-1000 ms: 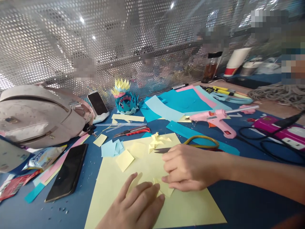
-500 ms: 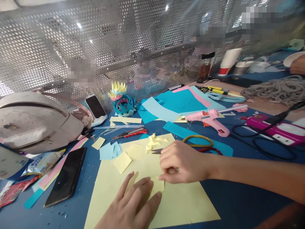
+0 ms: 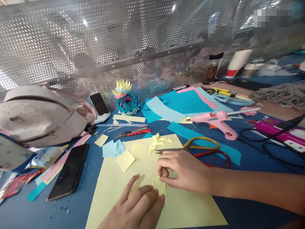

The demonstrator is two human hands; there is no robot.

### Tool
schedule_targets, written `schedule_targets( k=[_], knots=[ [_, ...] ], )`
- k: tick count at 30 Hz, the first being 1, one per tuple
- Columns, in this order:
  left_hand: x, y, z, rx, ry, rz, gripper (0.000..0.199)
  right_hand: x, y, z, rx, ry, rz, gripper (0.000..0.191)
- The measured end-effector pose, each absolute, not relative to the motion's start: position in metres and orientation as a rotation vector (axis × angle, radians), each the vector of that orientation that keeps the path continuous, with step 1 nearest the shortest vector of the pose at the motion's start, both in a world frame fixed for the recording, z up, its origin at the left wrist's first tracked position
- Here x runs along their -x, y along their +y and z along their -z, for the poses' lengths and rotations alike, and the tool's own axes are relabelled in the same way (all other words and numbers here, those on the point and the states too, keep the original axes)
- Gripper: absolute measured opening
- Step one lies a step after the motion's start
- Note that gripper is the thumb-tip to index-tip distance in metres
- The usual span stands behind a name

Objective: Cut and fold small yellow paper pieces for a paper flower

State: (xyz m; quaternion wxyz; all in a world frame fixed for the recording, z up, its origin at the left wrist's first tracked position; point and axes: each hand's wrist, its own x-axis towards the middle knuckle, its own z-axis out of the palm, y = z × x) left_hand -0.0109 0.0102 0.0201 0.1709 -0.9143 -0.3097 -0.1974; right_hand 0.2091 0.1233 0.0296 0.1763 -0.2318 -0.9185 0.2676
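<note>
My left hand [image 3: 138, 205] lies low over a large yellow sheet [image 3: 190, 206], its fingers stretched out and the tips at a small yellow paper piece [image 3: 162, 188]. Thumb and forefinger of my right hand [image 3: 184, 170] pinch the upper edge of that piece; the other fingers are curled. Just beyond the right hand are scissors [image 3: 205, 142] with yellow and red handles, their blades partly covered. A folded yellow paper shape [image 3: 158, 141] rests at the sheet's far edge. Yellow paper squares [image 3: 125, 160] and light blue squares [image 3: 113, 148] lie to the left.
A pink glue gun [image 3: 218, 121], a red utility knife [image 3: 133, 132] and blue paper sheets [image 3: 183, 100] lie farther back. The paper lotus [image 3: 128, 103] stands near the mesh panel. On the left are a phone [image 3: 69, 171] and a backpack [image 3: 40, 116]; cables [image 3: 257, 143] trail right.
The whole view has shifted slightly, moving objects rightward in the picture. My right hand has moved a little lower and uncovers more of the scissors. My left hand stays beside the small yellow piece.
</note>
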Motion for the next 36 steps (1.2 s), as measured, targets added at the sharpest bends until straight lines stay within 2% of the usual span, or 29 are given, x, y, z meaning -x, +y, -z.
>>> schedule_targets(
  k=[25, 36],
  knots=[
    [0.0167, 0.0124, -0.0199, 2.544, -0.899, 0.444, 0.036, -0.2076, 0.1226, -0.0249, 0.588, -2.545, -0.698, 0.013],
    [0.0188, 0.0115, -0.0158, 2.548, -0.902, 0.462, 0.029, -0.2075, 0.1228, -0.0272, 0.502, -2.529, -0.750, 0.013]
  ],
)
